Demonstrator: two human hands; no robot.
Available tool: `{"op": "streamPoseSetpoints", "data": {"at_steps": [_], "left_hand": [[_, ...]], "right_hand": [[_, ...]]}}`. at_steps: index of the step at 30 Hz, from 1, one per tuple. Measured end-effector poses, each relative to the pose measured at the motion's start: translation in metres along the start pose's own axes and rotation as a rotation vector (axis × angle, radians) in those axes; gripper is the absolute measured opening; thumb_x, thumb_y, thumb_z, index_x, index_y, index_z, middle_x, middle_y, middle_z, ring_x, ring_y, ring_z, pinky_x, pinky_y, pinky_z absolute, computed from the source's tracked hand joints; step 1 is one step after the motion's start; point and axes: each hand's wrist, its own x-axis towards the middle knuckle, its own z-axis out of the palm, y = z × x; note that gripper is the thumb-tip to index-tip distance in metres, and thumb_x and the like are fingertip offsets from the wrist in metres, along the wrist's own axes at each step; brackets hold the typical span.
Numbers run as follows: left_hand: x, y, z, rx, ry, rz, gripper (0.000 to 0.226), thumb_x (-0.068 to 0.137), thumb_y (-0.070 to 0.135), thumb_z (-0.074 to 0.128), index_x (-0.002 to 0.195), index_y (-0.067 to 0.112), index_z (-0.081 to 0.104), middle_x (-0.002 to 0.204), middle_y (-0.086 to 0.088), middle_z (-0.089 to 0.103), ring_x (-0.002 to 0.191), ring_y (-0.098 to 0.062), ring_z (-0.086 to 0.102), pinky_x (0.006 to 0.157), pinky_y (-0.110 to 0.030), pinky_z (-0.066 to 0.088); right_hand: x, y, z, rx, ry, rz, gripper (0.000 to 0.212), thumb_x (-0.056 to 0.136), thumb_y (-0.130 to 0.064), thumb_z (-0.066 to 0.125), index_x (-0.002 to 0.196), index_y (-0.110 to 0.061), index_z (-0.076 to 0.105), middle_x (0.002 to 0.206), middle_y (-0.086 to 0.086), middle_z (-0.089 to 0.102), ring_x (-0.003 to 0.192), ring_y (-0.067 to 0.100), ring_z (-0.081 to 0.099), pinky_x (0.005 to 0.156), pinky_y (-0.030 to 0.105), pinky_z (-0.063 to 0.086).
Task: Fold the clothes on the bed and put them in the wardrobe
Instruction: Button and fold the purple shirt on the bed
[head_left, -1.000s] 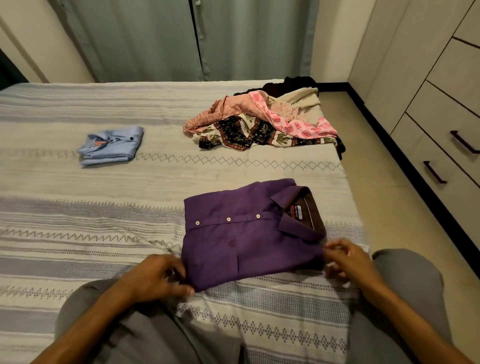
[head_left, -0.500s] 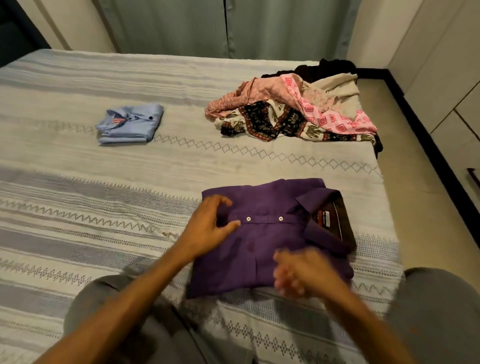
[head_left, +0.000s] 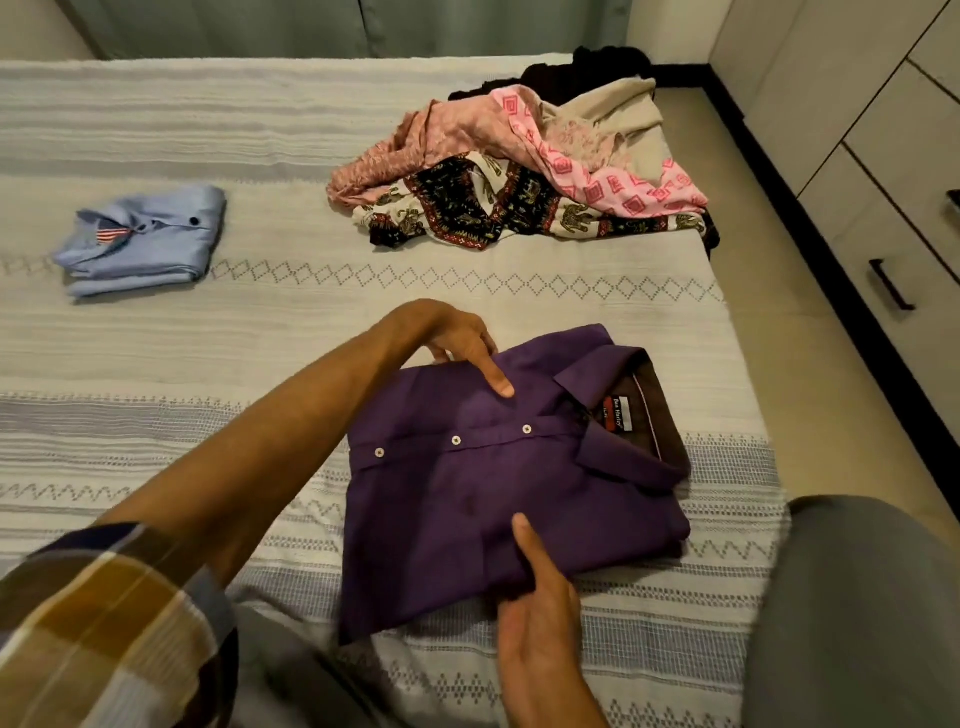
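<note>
A folded purple shirt (head_left: 498, 483) with white buttons and a brown inner collar lies on the bed (head_left: 311, 322) in front of me. My left hand (head_left: 457, 348) grips its far edge, thumb on top and fingers tucked under. At the near edge, my right hand (head_left: 535, 603) holds the fabric the same way, thumb pressed on the cloth. A folded light blue shirt (head_left: 145, 239) rests at the far left. An unfolded heap of clothes (head_left: 524, 171), pink, patterned, beige and black, sits at the far right of the bed.
The wardrobe's drawers with dark handles (head_left: 891, 283) line the right wall. A strip of bare floor (head_left: 779, 291) runs between bed and wardrobe. Grey-green curtains (head_left: 363, 26) hang behind the bed. My knees in grey trousers (head_left: 852, 613) are at the bed's near edge.
My left hand moved from the shirt's button line to its far edge. My right hand slid to the near edge and took hold. The view has shifted slightly left.
</note>
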Motion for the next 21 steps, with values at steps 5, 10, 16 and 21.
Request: {"op": "streamPoseSetpoints", "data": {"at_steps": [5, 10, 16, 21], "left_hand": [[0.003, 0.013, 0.002, 0.088, -0.119, -0.074, 0.053, 0.069, 0.034, 0.097, 0.116, 0.018, 0.076, 0.106, 0.001, 0.08, 0.096, -0.02, 0.078, 0.092, -0.036, 0.062], [-0.011, 0.003, 0.003, -0.034, -0.252, -0.067, 0.045, 0.08, 0.009, 0.088, 0.122, 0.009, 0.074, 0.117, -0.008, 0.078, 0.109, -0.027, 0.075, 0.1, -0.044, 0.058], [-0.013, -0.016, 0.015, -0.191, -0.288, -0.048, 0.041, 0.084, -0.002, 0.08, 0.123, 0.005, 0.072, 0.121, -0.015, 0.075, 0.112, -0.035, 0.073, 0.101, -0.053, 0.057], [-0.032, -0.027, 0.011, -0.357, -0.248, 0.077, 0.038, 0.086, -0.008, 0.076, 0.121, 0.005, 0.072, 0.123, -0.018, 0.074, 0.114, -0.038, 0.071, 0.096, -0.051, 0.059]], "right_hand": [[0.007, 0.005, 0.014, -0.01, -0.156, 0.091, 0.061, 0.07, -0.016, 0.089, 0.128, -0.009, 0.07, 0.121, 0.008, 0.076, 0.113, 0.027, 0.073, 0.094, 0.043, 0.058], [0.01, 0.007, 0.018, -0.032, -0.143, 0.123, 0.052, 0.078, -0.018, 0.085, 0.127, -0.007, 0.071, 0.12, 0.009, 0.076, 0.11, 0.027, 0.074, 0.097, 0.045, 0.057], [0.021, 0.008, 0.013, -0.167, -0.057, 0.01, 0.086, 0.038, -0.046, 0.1, 0.113, -0.013, 0.076, 0.115, -0.002, 0.078, 0.108, 0.023, 0.073, 0.101, 0.048, 0.056], [0.018, -0.027, 0.008, -0.363, -0.18, -0.164, 0.074, 0.042, -0.044, 0.102, 0.108, -0.021, 0.076, 0.115, -0.013, 0.077, 0.113, 0.013, 0.071, 0.108, 0.044, 0.052]]}}
